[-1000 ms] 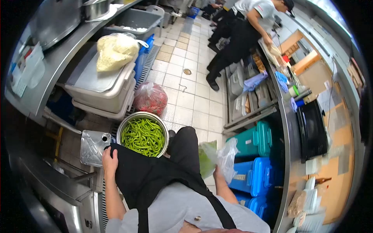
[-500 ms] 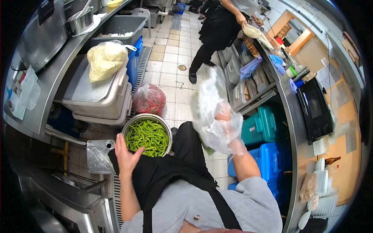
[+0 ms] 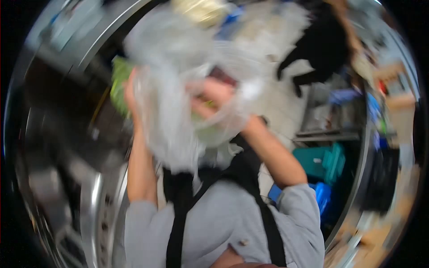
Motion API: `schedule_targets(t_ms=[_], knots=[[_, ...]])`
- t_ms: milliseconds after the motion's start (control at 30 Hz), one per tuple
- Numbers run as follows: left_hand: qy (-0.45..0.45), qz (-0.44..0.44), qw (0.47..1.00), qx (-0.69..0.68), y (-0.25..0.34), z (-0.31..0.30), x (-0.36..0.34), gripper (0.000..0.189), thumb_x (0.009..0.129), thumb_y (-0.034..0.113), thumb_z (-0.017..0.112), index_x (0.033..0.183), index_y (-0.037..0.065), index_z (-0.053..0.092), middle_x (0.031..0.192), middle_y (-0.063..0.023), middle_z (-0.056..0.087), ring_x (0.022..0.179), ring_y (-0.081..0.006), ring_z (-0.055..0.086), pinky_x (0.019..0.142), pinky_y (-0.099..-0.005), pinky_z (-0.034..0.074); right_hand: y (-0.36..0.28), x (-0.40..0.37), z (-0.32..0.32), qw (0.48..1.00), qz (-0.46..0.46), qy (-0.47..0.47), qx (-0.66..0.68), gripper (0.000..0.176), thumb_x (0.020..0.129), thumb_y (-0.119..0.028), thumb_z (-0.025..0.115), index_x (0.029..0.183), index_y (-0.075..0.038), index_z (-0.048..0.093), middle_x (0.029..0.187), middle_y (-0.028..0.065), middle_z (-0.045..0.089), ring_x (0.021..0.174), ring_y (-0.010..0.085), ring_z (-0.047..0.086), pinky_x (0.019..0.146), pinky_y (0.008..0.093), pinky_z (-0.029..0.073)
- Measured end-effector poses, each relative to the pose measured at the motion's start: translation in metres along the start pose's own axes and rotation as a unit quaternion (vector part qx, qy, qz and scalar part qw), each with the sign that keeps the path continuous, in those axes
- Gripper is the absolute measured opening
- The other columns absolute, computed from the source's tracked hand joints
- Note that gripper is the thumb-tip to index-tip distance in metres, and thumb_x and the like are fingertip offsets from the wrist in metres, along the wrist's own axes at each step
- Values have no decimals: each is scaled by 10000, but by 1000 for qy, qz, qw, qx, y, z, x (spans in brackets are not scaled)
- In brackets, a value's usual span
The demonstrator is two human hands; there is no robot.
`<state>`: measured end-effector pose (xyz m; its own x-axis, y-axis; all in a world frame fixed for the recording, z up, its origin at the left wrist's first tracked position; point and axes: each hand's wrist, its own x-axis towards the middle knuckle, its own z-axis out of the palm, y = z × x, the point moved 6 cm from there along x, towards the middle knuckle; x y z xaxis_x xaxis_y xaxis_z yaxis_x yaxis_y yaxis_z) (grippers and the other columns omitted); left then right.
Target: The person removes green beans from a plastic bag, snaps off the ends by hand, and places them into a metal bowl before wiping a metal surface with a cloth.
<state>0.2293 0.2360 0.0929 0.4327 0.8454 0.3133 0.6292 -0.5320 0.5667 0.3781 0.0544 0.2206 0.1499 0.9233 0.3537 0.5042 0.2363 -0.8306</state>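
Observation:
A large clear plastic bag [image 3: 167,100] is held up in front of me, smeared by motion. My left hand [image 3: 131,91] grips its left side, fingers partly hidden. Beside that hand bulges something light green [image 3: 119,87], its kind too blurred to tell. My right hand [image 3: 212,96] has its fingers curled in the plastic on the bag's right side. More green shows dimly through the film below that hand. The steel bowl of green pods cannot be made out behind the bag.
A co-worker in black trousers [image 3: 319,49] stands ahead on the right. The steel counter edge [image 3: 357,183] runs along my right, with a teal bin [image 3: 315,163] and a blue bin [image 3: 322,196] beneath. A pale yellow filled bag [image 3: 201,11] lies beyond my hands.
My right hand has brought the plastic bag from the right to the middle. My left hand has risen from beside the bowl and taken hold of the bag. The view has swung left.

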Motion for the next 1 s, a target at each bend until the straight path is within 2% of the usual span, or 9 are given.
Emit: schedule_targets(t_ms=[67, 100, 133, 167, 233, 300, 600, 767, 1000], knots=[[12, -118, 990, 71, -82, -14, 8, 867, 753, 304, 796, 1416, -82, 391, 1424, -287, 457, 1320, -383, 449, 1108, -506, 327, 17, -15, 17, 991, -95, -6, -90, 312, 857, -79, 680, 1152, -9, 608, 1044, 157, 646, 925, 300, 653, 789, 370, 528], [27, -162, 982, 96, -111, -28, -4, 860, 754, 301, 795, 1413, -82, 396, 1420, -285, 460, 1315, -382, 454, 1103, -505, 332, 36, -33, 23, 998, 44, -25, -31, 318, 859, -75, 692, 1155, 0, 606, 1050, 148, 645, 965, 272, 638, 797, 338, 522], [42, -195, 974, 112, -118, -42, -34, 852, 755, 299, 793, 1409, -81, 400, 1416, -284, 464, 1309, -381, 458, 1099, -503, 336, 56, -48, 24, 996, 80, 8, -41, 308, 881, -78, 686, 1167, -4, 603, 1048, 119, 646, 953, 220, 637, 802, 311, 518], [59, -217, 967, 119, -135, -37, -13, 845, 756, 296, 792, 1405, -81, 405, 1412, -283, 468, 1304, -380, 463, 1095, -502, 341, 82, -69, 27, 980, 194, 35, 31, 276, 918, -80, 661, 1172, 6, 597, 1045, 79, 644, 942, 162, 625, 807, 284, 514], [86, -241, 960, 113, -138, -53, -49, 830, 758, 291, 790, 1398, -80, 414, 1405, -280, 476, 1293, -377, 472, 1087, -500, 350, 143, -119, 28, 934, 298, 96, 170, 246, 988, -142, 599, 1182, 8, 596, 1041, 52, 633, 923, 129, 635, 735, 265, 563], [107, -254, 957, 90, -153, -47, -29, 815, 761, 286, 788, 1390, -80, 423, 1397, -277, 484, 1282, -375, 481, 1079, -497, 359, 155, -168, 13, 891, 358, 178, 217, 229, 996, -172, 592, 1160, -13, 610, 971, 40, 644, 861, 127, 646, 685, 261, 568], [164, -310, 937, -4, -158, -10, -42, 747, 771, 264, 777, 1357, -77, 463, 1362, -265, 520, 1233, -366, 523, 1043, -487, 399, 188, -279, -29, 775, 409, 388, 287, 169, 991, -232, 610, 1058, -78, 631, 765, -13, 603, 705, 94, 616, 579, 244, 524], [148, -274, 937, -158, -143, 26, -46, 710, 776, 252, 772, 1338, -75, 485, 1343, -259, 540, 1206, -361, 546, 1022, -481, 422, 193, -303, -23, 786, 439, 387, 199, 181, 968, -222, 639, 1048, -60, 654, 824, 19, 635, 683, 110, 621, 552, 256, 553], [93, -255, 904, -331, -190, 88, -46, 659, 784, 235, 764, 1312, -73, 517, 1316, -250, 567, 1168, -354, 578, 994, -472, 453, 202, -326, -27, 755, 457, 411, 227, 184, 975, -236, 627, 1023, -59, 649, 779, -1, 601, 667, 90, 608, 534, 242, 534]])
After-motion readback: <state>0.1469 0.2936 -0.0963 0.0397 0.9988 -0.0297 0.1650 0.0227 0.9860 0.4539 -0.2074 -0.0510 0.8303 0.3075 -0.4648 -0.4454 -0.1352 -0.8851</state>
